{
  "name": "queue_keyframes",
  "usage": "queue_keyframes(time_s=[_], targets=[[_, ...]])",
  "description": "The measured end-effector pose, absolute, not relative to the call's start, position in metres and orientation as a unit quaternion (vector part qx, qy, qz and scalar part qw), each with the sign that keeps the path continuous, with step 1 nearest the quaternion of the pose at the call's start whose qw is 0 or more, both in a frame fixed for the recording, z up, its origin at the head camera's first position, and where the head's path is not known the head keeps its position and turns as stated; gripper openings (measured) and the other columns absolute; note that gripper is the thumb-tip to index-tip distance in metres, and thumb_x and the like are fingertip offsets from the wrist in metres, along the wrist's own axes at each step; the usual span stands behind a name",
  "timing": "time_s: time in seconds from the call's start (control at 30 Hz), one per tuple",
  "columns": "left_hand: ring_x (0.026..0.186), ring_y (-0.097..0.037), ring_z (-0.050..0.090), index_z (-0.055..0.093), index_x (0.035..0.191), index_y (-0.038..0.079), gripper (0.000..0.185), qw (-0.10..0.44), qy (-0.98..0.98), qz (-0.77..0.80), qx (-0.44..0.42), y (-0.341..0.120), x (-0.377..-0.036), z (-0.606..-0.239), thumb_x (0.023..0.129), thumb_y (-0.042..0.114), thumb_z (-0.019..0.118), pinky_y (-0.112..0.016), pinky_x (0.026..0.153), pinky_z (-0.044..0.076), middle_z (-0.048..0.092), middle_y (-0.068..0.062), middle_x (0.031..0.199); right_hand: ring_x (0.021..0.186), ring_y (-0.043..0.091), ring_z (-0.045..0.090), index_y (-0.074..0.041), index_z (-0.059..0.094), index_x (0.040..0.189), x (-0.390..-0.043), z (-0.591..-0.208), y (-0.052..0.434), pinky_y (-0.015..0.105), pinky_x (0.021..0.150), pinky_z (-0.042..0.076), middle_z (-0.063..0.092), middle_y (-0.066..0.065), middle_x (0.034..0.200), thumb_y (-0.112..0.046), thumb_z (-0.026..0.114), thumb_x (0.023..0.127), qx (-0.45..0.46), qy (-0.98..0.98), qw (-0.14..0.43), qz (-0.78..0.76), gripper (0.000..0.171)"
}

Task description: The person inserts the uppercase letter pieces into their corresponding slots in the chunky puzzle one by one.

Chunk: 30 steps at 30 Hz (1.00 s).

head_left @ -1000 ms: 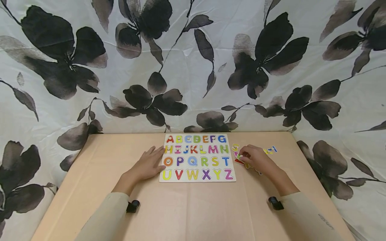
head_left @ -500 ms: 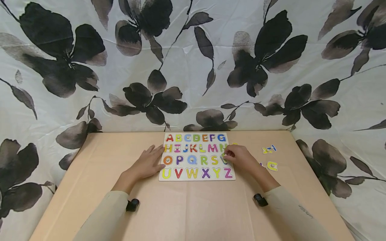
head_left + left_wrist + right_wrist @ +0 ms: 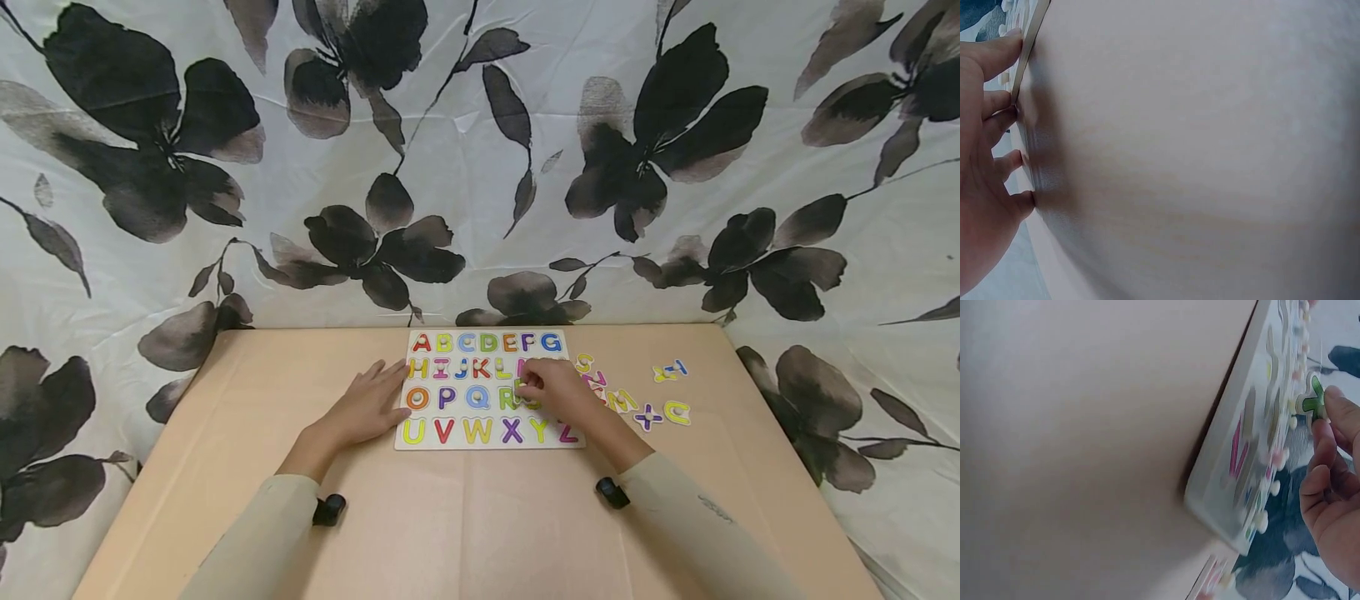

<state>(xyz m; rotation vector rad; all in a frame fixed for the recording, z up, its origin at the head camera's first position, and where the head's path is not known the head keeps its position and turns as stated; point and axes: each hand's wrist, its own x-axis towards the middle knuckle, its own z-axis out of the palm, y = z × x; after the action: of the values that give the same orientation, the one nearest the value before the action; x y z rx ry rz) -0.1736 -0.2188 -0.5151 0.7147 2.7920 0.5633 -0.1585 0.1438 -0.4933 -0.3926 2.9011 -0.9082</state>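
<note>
A white alphabet puzzle board [image 3: 457, 415] with rows of coloured letters lies flat near the table's far side. My left hand [image 3: 363, 408] rests at its left edge, fingers extended; the left wrist view shows the thumb [image 3: 1002, 55] over the rim and other fingertips down by the table. My right hand [image 3: 558, 390] is above the board's right half, near the R and S spots. Between thumb and fingers it pinches a green puzzle letter [image 3: 1312, 405], held up over the board in the right wrist view. The hand covers part of the letters beneath it.
Several loose letters lie right of the board, among them a purple X [image 3: 648, 417], a yellow U-shaped letter [image 3: 677, 412], a yellow W or M [image 3: 622, 401] and a blue T [image 3: 681, 367]. A floral cloth [image 3: 450, 167] hangs behind the table [image 3: 480, 525].
My right hand has moved left from the loose letters, across the board's right edge, to over the board with the green letter. The left hand has stayed at the board's edge.
</note>
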Motion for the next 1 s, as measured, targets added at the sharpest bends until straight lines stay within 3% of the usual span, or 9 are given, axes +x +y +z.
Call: queue_keyframes(time_s=[0.5,1.0], targets=[[0.156,-0.049,0.021,0.035,0.161,0.005,0.079,0.094,0.945,0.189,0.249,-0.219,-0.174,-0.515,0.096,0.036,0.068,-0.074,0.121,0.018,0.033,-0.014,0.168,0.067,0.011,0.05,-0.019,0.06,0.077,-0.161,-0.499,0.113,0.026,0.064,0.04,0.053,-0.006,0.067,-0.028,0.084,0.088,-0.132,0.964,0.029,-0.23,0.028],[0.156,-0.048,0.021,0.036,0.16,0.005,0.079,0.091,0.944,0.195,0.25,-0.22,-0.176,-0.517,0.096,0.037,0.069,-0.074,0.121,0.018,0.033,-0.013,0.168,0.07,0.011,0.053,-0.015,0.066,0.085,-0.164,-0.5,0.106,0.023,0.062,0.043,0.056,-0.004,0.07,-0.026,0.081,0.091,-0.129,0.97,0.071,-0.194,0.019]])
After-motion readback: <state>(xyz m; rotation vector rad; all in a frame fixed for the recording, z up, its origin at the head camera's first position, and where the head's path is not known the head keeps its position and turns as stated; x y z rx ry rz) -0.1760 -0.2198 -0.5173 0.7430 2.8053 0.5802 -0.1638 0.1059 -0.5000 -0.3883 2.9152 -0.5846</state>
